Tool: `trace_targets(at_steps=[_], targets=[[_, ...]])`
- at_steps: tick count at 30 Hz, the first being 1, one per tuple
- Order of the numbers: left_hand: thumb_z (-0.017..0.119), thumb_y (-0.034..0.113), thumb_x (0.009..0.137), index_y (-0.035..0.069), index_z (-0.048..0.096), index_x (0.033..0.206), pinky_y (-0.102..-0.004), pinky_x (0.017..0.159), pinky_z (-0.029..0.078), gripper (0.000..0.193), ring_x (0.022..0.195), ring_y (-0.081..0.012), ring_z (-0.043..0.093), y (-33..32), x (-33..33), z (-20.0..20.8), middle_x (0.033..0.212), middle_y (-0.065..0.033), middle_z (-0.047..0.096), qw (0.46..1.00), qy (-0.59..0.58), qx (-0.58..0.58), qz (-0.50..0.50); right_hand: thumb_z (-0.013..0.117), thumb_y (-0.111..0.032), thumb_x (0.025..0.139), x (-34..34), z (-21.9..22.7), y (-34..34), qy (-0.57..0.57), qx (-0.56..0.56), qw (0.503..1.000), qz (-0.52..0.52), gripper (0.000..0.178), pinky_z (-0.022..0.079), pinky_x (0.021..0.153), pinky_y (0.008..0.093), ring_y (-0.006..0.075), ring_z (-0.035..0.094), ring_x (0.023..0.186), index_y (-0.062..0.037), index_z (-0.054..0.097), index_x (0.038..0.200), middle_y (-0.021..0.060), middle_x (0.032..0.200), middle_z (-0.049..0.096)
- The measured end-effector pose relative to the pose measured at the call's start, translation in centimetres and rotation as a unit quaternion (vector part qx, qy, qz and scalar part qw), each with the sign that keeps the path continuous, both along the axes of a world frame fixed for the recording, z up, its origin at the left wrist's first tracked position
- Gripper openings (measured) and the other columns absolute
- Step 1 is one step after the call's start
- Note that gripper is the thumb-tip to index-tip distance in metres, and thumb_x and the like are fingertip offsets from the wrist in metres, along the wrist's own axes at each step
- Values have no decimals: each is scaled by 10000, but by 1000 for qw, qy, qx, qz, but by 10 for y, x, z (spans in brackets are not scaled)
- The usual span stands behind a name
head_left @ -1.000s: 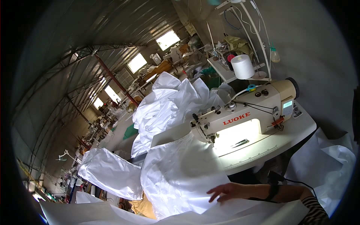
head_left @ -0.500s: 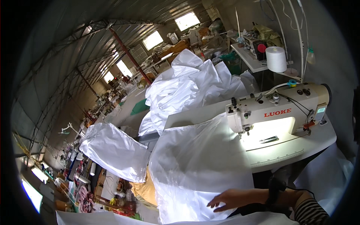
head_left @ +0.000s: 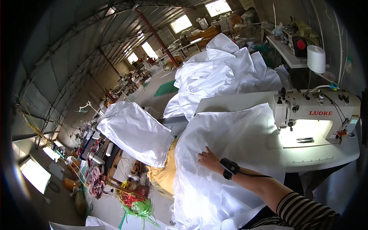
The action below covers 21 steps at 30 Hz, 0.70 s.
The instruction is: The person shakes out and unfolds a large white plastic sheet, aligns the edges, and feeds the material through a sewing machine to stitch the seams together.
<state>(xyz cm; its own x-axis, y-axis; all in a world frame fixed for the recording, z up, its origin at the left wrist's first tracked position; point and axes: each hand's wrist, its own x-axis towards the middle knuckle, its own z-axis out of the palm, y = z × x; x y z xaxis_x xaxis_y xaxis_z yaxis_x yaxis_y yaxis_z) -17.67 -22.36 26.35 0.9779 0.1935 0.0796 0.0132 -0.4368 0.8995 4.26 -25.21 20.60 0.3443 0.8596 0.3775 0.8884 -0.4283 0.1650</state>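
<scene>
My right hand (head_left: 209,160) comes in from the lower right over a broad white fabric panel (head_left: 230,130). Its fingers are apart and slightly bent, with one raised, and nothing shows between them. I cannot tell whether the fingertips press on the cloth. A black device (head_left: 229,165) with a cable is strapped to that wrist. The panel lies over the sewing table and hangs down its left and front side. To its right is a sewing machine (head_left: 318,113), lit under its arm. Small thread snips (head_left: 305,140) lie on the machine bed. My left hand is not in view.
A large heap of white fabric (head_left: 218,73) rises behind the table. Another white piece (head_left: 134,132) drapes at left, beside a yellow-orange bundle (head_left: 163,176). Green plastic strands (head_left: 140,211) lie lower left. A white thread cone (head_left: 316,59) stands at back right.
My right hand has moved up and left, from the panel's lower edge farther over the cloth. The view has shifted left, so the machine and heap appear farther right.
</scene>
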Motion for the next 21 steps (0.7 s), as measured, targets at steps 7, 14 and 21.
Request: trace_targets(at_steps=[7,14,21], targets=[[691,112,779,46,493,1434,-384,1039,446,688,1268,-293,530,-1,6,-24,1409,-204,518,1000,17,-20,-15,598,-167,868,-87,-10,-191,7,73,989,130,30,390,1076,454,164,604,922,-159,585,894,-4,880,555],[686,100,770,45,489,1437,-387,1041,447,698,1271,-301,530,-31,59,-13,1421,-210,509,996,-15,10,-83,626,-257,902,-178,-2,-360,166,-188,950,-185,176,426,1040,526,221,658,911,-110,679,982,67,921,656],[682,89,761,43,484,1440,-389,1042,448,708,1275,-309,530,-56,136,62,1432,-216,500,980,-121,91,-130,552,-546,983,-177,49,-323,672,155,716,-103,692,443,1055,408,293,652,1143,-74,427,1474,192,1209,673]])
